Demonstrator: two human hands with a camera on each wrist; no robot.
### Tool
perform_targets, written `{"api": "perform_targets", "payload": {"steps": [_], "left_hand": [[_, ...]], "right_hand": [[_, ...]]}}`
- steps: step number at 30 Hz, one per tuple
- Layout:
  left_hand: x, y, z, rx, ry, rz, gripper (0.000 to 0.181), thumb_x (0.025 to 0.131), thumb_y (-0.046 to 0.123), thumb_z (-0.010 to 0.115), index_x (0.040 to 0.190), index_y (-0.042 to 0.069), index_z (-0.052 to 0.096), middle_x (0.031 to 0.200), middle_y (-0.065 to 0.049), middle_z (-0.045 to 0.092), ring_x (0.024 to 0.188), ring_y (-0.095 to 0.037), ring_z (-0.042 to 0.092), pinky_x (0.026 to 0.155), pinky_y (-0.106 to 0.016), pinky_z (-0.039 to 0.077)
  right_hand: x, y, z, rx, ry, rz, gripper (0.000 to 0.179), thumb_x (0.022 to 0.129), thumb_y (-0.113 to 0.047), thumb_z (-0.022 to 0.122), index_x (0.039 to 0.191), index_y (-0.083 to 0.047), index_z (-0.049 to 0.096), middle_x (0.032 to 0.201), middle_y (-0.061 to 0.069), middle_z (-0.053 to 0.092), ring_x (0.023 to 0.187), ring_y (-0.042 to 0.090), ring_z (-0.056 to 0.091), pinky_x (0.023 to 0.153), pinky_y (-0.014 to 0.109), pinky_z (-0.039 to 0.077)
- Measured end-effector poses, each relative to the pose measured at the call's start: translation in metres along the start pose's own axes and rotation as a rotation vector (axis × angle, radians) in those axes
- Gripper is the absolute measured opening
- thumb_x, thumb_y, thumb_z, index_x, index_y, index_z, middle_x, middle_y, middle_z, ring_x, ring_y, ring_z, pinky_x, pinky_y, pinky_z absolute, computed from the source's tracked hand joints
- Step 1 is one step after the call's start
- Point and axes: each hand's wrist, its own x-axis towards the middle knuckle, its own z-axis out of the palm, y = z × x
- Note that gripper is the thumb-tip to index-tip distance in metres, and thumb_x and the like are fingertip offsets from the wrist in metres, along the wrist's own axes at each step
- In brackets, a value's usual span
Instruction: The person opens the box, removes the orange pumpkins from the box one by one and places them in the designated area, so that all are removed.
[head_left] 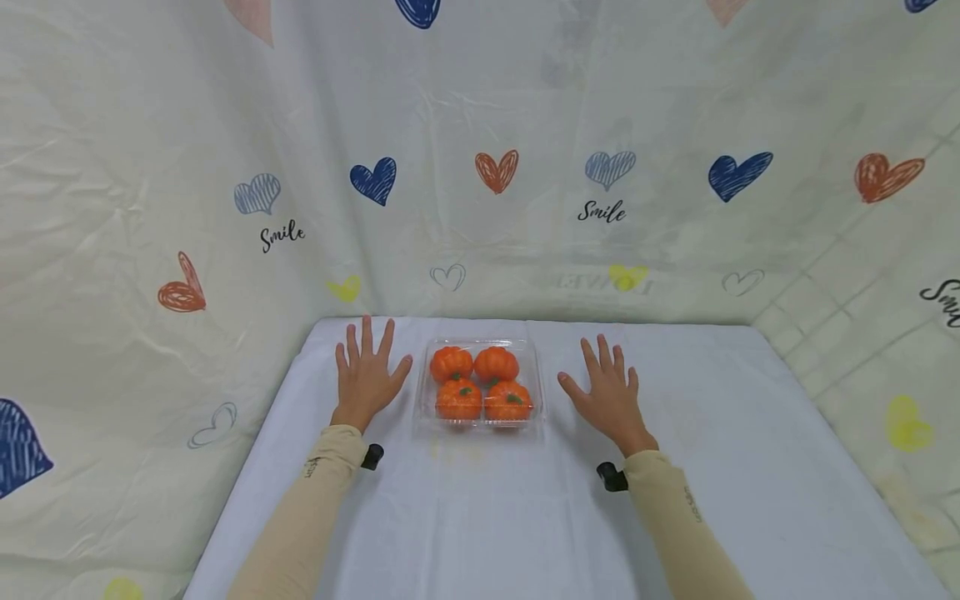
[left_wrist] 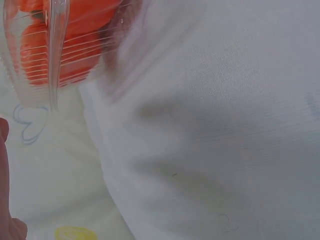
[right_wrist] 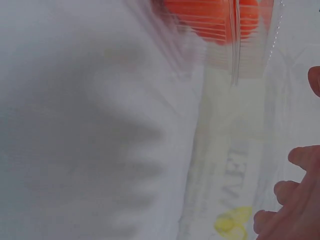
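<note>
A clear plastic clamshell box (head_left: 538,392) stands near the far edge of the table. Inside it are several small orange pumpkins (head_left: 459,400) with green stems, arranged in two rows. To the box's left, my left hand (head_left: 367,379) is held with fingers straight and spread, touching nothing. On the other side, my right hand (head_left: 609,398) is likewise spread, its thumb toward the box. Both wrist views show the ribbed side of the box, with orange pumpkins (left_wrist: 80,55) behind the plastic, and shadows of the fingers on the cloth.
A white cloth (head_left: 510,517) covers the table. Behind and at both sides hangs a pale curtain (head_left: 540,100) printed with hearts and the word Smile. A small black device (head_left: 612,477) sits at the right wrist, another (head_left: 372,457) at the left.
</note>
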Motion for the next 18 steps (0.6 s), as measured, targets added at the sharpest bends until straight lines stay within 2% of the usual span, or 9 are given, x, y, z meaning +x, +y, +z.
{"api": "perform_targets", "payload": {"steps": [5, 13, 18], "left_hand": [[-0.001, -0.002, -0.001, -0.001, 0.012, -0.004, 0.082, 0.107, 0.054, 0.051, 0.173, 0.015, 0.022, 0.177, -0.024, 0.000, 0.159, -0.053, -0.003, 0.125, -0.072, 0.001], [-0.001, 0.000, -0.001, -0.015, 0.002, -0.002, 0.082, 0.108, 0.054, 0.050, 0.173, 0.016, 0.020, 0.177, -0.024, -0.001, 0.159, -0.053, -0.003, 0.126, -0.071, 0.002], [-0.003, 0.002, 0.000, -0.004, 0.001, -0.010, 0.081, 0.108, 0.054, 0.050, 0.173, 0.016, 0.020, 0.177, -0.023, -0.001, 0.160, -0.053, -0.002, 0.126, -0.071, 0.005]], "right_hand": [[-0.005, -0.009, 0.009, 0.070, -0.037, -0.024, 0.088, 0.105, -0.052, 0.060, 0.171, -0.006, 0.023, 0.177, 0.023, 0.007, 0.160, 0.051, 0.003, 0.120, 0.079, 0.005], [-0.021, -0.025, 0.021, 0.210, -0.100, -0.045, 0.092, 0.101, -0.045, 0.068, 0.170, -0.003, 0.023, 0.177, 0.024, 0.008, 0.160, 0.051, 0.001, 0.121, 0.078, 0.003], [-0.025, -0.032, 0.034, 0.241, -0.160, -0.033, 0.092, 0.100, -0.043, 0.069, 0.170, -0.002, 0.025, 0.177, 0.024, 0.009, 0.161, 0.049, 0.001, 0.122, 0.077, 0.005]]}}
